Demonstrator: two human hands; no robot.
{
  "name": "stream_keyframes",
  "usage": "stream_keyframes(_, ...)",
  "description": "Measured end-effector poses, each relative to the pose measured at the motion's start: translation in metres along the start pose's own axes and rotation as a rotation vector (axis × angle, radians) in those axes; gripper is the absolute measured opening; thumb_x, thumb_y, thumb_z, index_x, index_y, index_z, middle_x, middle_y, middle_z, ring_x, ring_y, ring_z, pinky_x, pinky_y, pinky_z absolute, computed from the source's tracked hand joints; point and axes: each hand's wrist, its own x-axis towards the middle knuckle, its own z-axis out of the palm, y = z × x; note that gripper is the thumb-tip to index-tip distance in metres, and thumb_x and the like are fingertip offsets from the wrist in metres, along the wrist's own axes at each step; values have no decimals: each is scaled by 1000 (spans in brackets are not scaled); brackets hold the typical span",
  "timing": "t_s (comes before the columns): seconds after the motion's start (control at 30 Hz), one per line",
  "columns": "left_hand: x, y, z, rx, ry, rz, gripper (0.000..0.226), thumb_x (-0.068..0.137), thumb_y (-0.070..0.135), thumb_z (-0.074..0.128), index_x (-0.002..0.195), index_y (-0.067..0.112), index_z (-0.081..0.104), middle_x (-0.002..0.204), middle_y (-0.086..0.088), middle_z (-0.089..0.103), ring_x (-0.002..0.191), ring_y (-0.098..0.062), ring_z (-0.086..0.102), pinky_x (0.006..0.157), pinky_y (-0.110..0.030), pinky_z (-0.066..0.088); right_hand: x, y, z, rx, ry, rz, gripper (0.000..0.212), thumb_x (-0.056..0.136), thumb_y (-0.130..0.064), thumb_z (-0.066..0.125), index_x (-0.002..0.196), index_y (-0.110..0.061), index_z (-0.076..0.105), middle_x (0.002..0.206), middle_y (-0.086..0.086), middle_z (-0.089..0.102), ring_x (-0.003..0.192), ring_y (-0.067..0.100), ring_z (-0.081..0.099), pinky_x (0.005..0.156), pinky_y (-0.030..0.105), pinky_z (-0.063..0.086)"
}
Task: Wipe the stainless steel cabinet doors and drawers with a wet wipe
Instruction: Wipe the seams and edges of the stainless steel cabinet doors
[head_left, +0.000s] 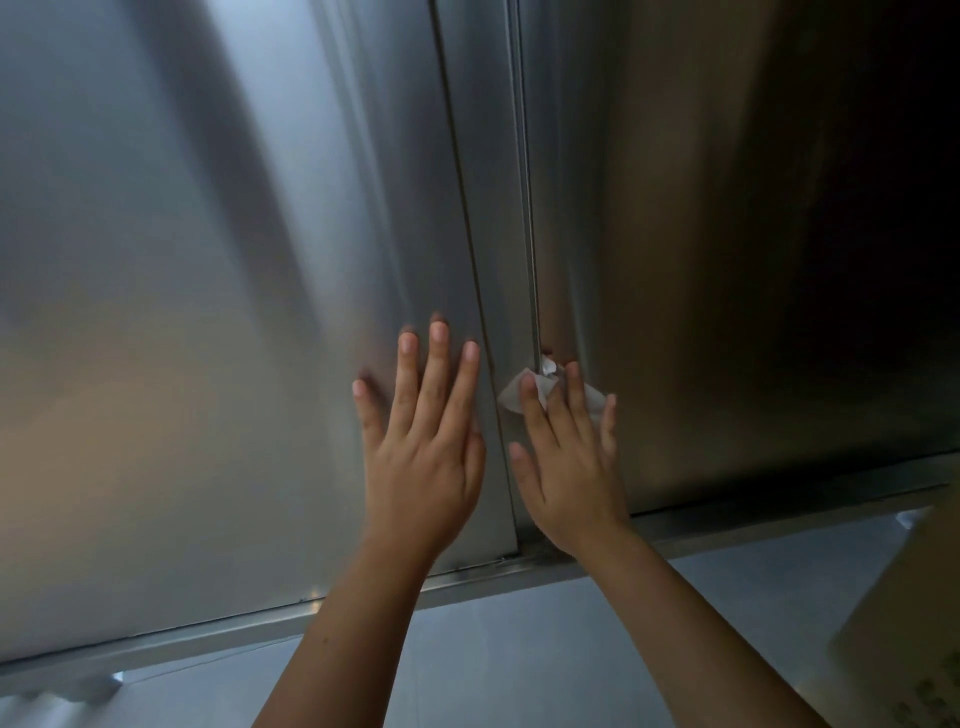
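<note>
Straight-fingered, the right hand (566, 467) presses flat on the right cabinet door (727, 260), just right of the seam (527, 208). Left of it, the left cabinet door (208, 260) bears the flat, spread left hand (421, 457). Beneath the right fingertips lies the white wet wipe (514, 396).

The left hand (423, 467) lies flat, fingers (439, 364) straight; the right hand (569, 473) apparently likewise.

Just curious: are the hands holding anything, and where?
The right hand presses the middle of a white wipe against the cabinet door; the left hand holds nothing.
</note>
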Motion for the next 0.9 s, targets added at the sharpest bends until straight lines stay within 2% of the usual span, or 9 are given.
stream_keyframes(0.07,6,-4,-5,33,14,10,59,91,24,38,147,14,22,155,-7,10,144,-23,4,114,-49,-3,15,-2,-15,33,21,-28,59,97,-41,22,147,-13,8,150,10,12,142,19,-7,104,60,3)
stream_keyframes(0.13,14,-12,-12,53,20,17,60,91,25,38,147,15,22,155,-6,9,144,-23,5,114,-50,-3,32,-5,-31,49,37,-39,60,94,-39,29,145,-11,14,149,11,12,140,21,1,102,61,4)
stream_keyframes(0.27,53,-26,-27,68,69,50,60,91,25,40,148,17,21,156,-5,7,145,-24,4,111,-54,2,75,-16,-62,89,98,-22,57,94,-37,30,143,-9,18,149,11,15,139,23,5,106,57,9)
stream_keyframes(0.4,105,-34,-49,54,148,60,56,94,25,37,147,15,22,154,-4,14,144,-23,4,110,-56,6,108,-23,-94,72,127,-36,57,92,-35,32,141,-7,23,147,14,20,138,30,15,105,58,12)
stream_keyframes(0.63,187,-45,-93,58,234,56,55,94,25,35,146,12,22,152,-8,18,143,-23,10,110,-56,8,166,-35,-152,44,176,-57,57,92,-35,33,142,-8,24,147,11,23,137,33,19,103,58,10)
stream_keyframes(0.8,231,-56,-119,37,294,28,55,92,24,36,145,10,27,151,-8,20,141,-24,19,109,-55,8,207,-45,-193,26,124,-51,58,94,-39,27,144,-11,14,149,8,14,139,31,8,106,51,6)
stream_keyframes(0.9,256,-64,-138,13,294,11,55,90,23,37,143,9,33,150,-9,21,140,-24,18,107,-57,9,231,-50,-215,45,90,-51,58,95,-45,20,143,-19,-1,149,0,-5,139,21,-13,109,41,-8)
